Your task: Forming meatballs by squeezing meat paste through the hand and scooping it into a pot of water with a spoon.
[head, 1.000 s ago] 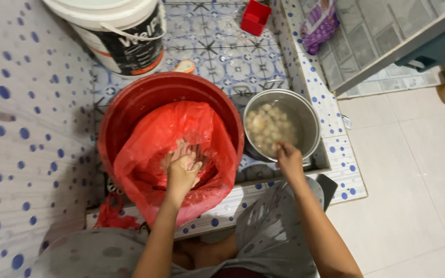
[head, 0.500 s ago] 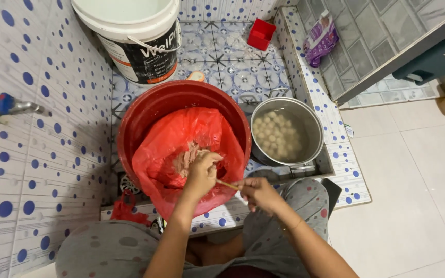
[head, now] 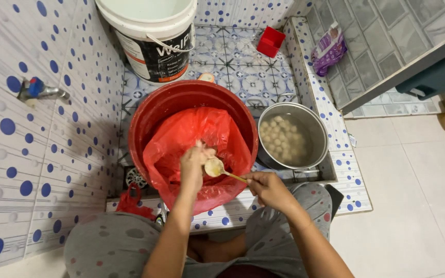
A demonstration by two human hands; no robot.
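Right hand (head: pixel 268 186) pinches the handle end of a thin wooden spoon (head: pixel 221 170), fingers curled tight round it; spoon bowl sits just beside the left hand (head: pixel 192 166). L hand is cupped, fingers pressed together round a small pale lump, over the red plastic bag (head: pixel 181 141). Bag lines a red tub (head: pixel 155 105) on the tiled floor. Just right of the tub: steel pot (head: pixel 316 135) w/ pale round balls (head: pixel 283 139) in water. Farther back: white bucket (head: pixel 153 36), small red box (head: pixel 271 41), purple packet (head: pixel 328 49) on the ledge. Tap (head: pixel 41 90) on the dotted wall, left.
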